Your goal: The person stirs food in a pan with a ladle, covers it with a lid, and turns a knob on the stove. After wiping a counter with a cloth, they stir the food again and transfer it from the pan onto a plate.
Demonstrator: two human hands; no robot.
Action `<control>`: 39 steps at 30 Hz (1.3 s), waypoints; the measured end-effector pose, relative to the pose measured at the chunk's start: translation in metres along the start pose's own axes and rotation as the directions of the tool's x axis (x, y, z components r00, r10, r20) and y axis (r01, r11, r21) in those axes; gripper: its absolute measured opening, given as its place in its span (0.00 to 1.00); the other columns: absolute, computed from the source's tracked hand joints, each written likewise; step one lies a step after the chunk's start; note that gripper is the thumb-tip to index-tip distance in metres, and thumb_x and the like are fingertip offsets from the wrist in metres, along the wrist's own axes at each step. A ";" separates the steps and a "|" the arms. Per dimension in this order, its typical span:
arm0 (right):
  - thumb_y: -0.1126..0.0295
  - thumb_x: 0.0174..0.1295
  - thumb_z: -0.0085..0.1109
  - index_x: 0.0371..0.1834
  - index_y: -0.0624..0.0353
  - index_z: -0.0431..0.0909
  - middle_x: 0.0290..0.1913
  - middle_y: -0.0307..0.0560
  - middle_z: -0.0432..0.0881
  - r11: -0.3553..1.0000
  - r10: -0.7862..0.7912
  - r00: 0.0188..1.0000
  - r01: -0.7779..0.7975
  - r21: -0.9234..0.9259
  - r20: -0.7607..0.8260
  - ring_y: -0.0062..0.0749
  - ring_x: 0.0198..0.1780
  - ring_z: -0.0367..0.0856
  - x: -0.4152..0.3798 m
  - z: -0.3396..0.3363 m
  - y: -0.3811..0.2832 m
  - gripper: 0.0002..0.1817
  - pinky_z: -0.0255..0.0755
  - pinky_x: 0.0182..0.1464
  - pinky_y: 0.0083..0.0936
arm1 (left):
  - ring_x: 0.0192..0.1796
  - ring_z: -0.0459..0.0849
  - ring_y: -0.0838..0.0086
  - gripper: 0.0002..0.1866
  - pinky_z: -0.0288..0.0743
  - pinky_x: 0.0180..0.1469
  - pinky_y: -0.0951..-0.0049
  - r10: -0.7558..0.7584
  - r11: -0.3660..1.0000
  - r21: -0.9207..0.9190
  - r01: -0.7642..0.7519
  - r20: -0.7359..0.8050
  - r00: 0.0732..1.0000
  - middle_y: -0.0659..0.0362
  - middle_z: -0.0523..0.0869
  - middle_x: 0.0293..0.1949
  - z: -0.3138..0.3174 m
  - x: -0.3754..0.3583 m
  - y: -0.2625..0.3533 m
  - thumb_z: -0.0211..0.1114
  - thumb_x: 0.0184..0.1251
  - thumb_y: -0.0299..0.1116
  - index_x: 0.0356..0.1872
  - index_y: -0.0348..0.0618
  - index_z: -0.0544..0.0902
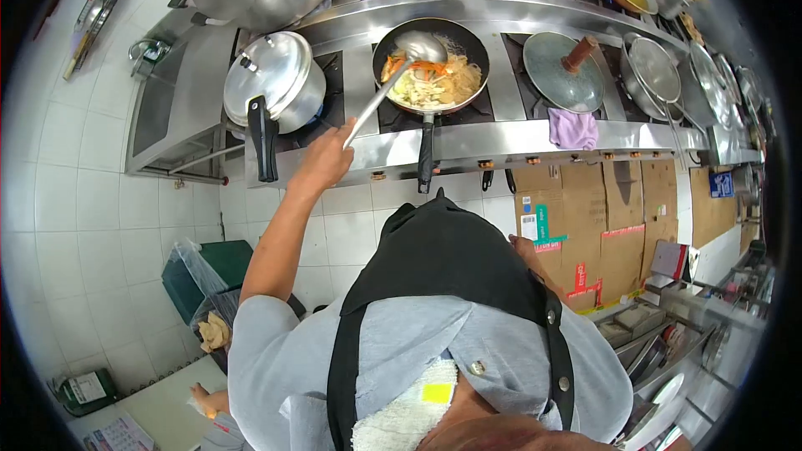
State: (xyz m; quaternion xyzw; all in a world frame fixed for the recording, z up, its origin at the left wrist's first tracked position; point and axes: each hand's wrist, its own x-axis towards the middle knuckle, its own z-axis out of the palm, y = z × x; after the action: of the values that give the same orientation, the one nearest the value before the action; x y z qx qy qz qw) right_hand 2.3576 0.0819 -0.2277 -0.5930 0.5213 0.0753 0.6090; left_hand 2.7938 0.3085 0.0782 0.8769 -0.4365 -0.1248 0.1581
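"Round black frying pan, twelve o'clock: any risk?"

"Left hand grips the long silver metal ladle; a hard sweep might slop pale-yellow food out. Right hand, half-hidden: can't tell."

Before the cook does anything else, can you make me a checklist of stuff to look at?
1. Left hand holding the ladle: ok, fingers wrapped around its handle.
2. Ladle's bowl inside the frying pan: ok, it's over the food.
3. Pan handle out of bumping range: not ok, I think; it sticks out toward the cook and no hand holds it.
4. Right hand free: cannot tell, it's mostly hidden beside the apron.
5. Purple cloth away from the pan: ok, it's off to the right on the stove's front edge.
6. Flame under the pan: cannot tell, the pan covers it.
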 end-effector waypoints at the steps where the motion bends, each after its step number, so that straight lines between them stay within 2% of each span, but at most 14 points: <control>1: 0.61 0.59 0.57 0.37 0.61 0.74 0.28 0.42 0.76 0.997 0.080 0.997 -0.080 -0.019 -0.002 0.30 0.25 0.73 0.002 -0.001 0.000 0.13 0.69 0.26 0.30 | 0.46 0.78 0.49 0.29 0.70 0.49 0.58 0.018 0.999 -0.026 -0.019 -0.056 0.998 0.40 0.79 0.43 0.007 0.005 0.002 0.58 0.55 0.28 0.62 0.42 0.67; 4: 0.61 0.59 0.57 0.37 0.62 0.74 0.29 0.42 0.76 0.990 0.138 0.988 -0.138 -0.002 0.062 0.31 0.26 0.74 0.004 0.002 0.003 0.14 0.70 0.27 0.32 | 0.45 0.78 0.49 0.29 0.70 0.48 0.56 0.117 0.990 -0.069 -0.127 -0.133 0.984 0.41 0.79 0.42 0.043 0.025 0.014 0.57 0.55 0.28 0.62 0.40 0.67; 6: 0.60 0.59 0.57 0.36 0.62 0.74 0.29 0.42 0.76 0.992 0.119 0.985 -0.123 0.023 0.124 0.31 0.26 0.74 0.002 0.000 0.007 0.14 0.70 0.28 0.32 | 0.41 0.79 0.51 0.29 0.72 0.45 0.57 0.124 0.992 0.033 -0.123 -0.043 0.991 0.46 0.78 0.39 0.048 0.026 0.015 0.58 0.55 0.29 0.63 0.48 0.67; 9: 0.60 0.59 0.57 0.36 0.62 0.74 0.30 0.42 0.76 0.987 0.153 0.987 -0.151 -0.051 0.054 0.31 0.26 0.74 0.003 0.002 -0.008 0.14 0.69 0.27 0.31 | 0.38 0.80 0.54 0.31 0.74 0.42 0.58 0.067 0.977 0.198 -0.077 0.057 0.996 0.52 0.76 0.37 0.021 0.013 0.000 0.58 0.55 0.29 0.63 0.62 0.67; 12: 0.60 0.59 0.56 0.33 0.59 0.73 0.28 0.40 0.75 0.991 0.134 0.991 -0.133 -0.024 0.014 0.30 0.24 0.72 0.009 0.004 -0.013 0.12 0.68 0.25 0.30 | 0.38 0.80 0.54 0.30 0.74 0.42 0.57 0.022 0.963 0.267 -0.041 0.073 0.997 0.53 0.77 0.38 -0.024 0.000 -0.011 0.58 0.54 0.29 0.62 0.63 0.68; 16: 0.60 0.60 0.55 0.29 0.54 0.70 0.25 0.37 0.70 0.887 0.342 0.937 -0.347 0.305 0.071 0.27 0.21 0.69 0.005 0.004 -0.035 0.10 0.66 0.23 0.30 | 0.38 0.80 0.53 0.30 0.74 0.43 0.58 0.037 0.965 0.260 -0.039 0.012 0.999 0.51 0.78 0.40 -0.054 -0.011 -0.015 0.58 0.54 0.29 0.61 0.62 0.70; 18: 0.60 0.60 0.55 0.28 0.53 0.69 0.23 0.36 0.68 0.966 0.215 0.975 -0.221 0.130 0.061 0.27 0.21 0.68 0.002 0.004 -0.035 0.11 0.66 0.23 0.30 | 0.39 0.80 0.53 0.29 0.74 0.44 0.60 0.052 0.964 0.260 -0.047 -0.014 0.999 0.51 0.79 0.42 -0.071 -0.017 -0.012 0.58 0.54 0.28 0.61 0.56 0.70; 21: 0.59 0.60 0.56 0.32 0.56 0.72 0.25 0.39 0.72 0.980 0.194 0.979 -0.197 0.035 0.065 0.28 0.23 0.71 0.009 0.005 -0.021 0.12 0.68 0.25 0.30 | 0.31 0.82 0.65 0.29 0.75 0.36 0.67 0.345 0.935 0.131 -0.331 -0.110 0.932 0.53 0.81 0.34 -0.089 -0.022 -0.038 0.61 0.54 0.26 0.61 0.50 0.70; 23: 0.58 0.60 0.56 0.34 0.57 0.74 0.26 0.40 0.75 0.983 0.185 0.980 -0.184 -0.021 0.068 0.29 0.24 0.73 0.014 0.006 -0.011 0.13 0.69 0.26 0.29 | 0.26 0.78 0.73 0.27 0.74 0.31 0.71 -0.003 1.000 0.001 0.003 0.097 0.995 0.57 0.80 0.30 -0.131 -0.032 -0.006 0.61 0.56 0.27 0.61 0.46 0.71; 24: 0.58 0.60 0.57 0.35 0.58 0.75 0.27 0.41 0.76 0.983 0.183 0.981 -0.180 -0.044 0.069 0.30 0.25 0.74 0.016 0.007 -0.005 0.14 0.70 0.27 0.29 | 0.24 0.76 0.77 0.27 0.73 0.28 0.73 -0.172 0.982 -0.037 0.184 0.212 0.962 0.59 0.80 0.28 -0.147 -0.036 0.007 0.61 0.56 0.27 0.60 0.44 0.71; 27: 0.58 0.59 0.57 0.39 0.59 0.76 0.31 0.44 0.79 0.981 0.182 0.981 -0.177 -0.077 0.064 0.32 0.27 0.77 0.025 0.010 0.003 0.16 0.71 0.28 0.29 | 0.18 0.68 0.82 0.26 0.66 0.20 0.76 -0.242 0.948 -0.117 0.295 0.336 0.910 0.63 0.76 0.24 -0.162 -0.037 -0.007 0.61 0.58 0.28 0.60 0.45 0.72; 33: 0.57 0.60 0.55 0.45 0.57 0.77 0.38 0.46 0.82 0.972 0.169 0.985 -0.159 -0.172 0.043 0.34 0.33 0.79 0.022 0.009 -0.011 0.17 0.72 0.32 0.32 | 0.15 0.66 0.81 0.26 0.62 0.16 0.76 -0.234 0.965 0.012 0.262 0.490 0.840 0.63 0.75 0.21 -0.148 0.013 0.019 0.61 0.56 0.31 0.59 0.49 0.73; 37: 0.59 0.63 0.50 0.50 0.58 0.74 0.44 0.46 0.79 0.978 0.211 0.975 -0.210 -0.018 0.071 0.34 0.39 0.77 0.014 0.011 -0.041 0.17 0.72 0.38 0.35 | 0.16 0.69 0.79 0.26 0.63 0.17 0.76 -0.208 0.975 0.040 0.218 0.505 0.838 0.63 0.77 0.22 -0.165 0.034 0.023 0.62 0.56 0.32 0.59 0.50 0.74; 39: 0.61 0.64 0.49 0.52 0.60 0.72 0.46 0.47 0.78 0.960 0.240 0.968 -0.248 0.131 0.071 0.35 0.41 0.76 0.022 0.012 -0.036 0.18 0.71 0.40 0.36 | 0.24 0.75 0.76 0.24 0.68 0.21 0.74 -0.277 0.961 0.128 0.246 0.472 0.837 0.60 0.81 0.29 -0.197 0.038 0.031 0.62 0.54 0.31 0.57 0.49 0.76</control>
State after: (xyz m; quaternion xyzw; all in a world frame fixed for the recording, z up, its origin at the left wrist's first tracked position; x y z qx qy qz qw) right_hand 2.3994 0.0697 -0.2229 -0.4781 0.5776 0.1296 0.6488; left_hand 2.8640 0.2939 0.2683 0.8731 -0.3418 -0.3476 -0.0024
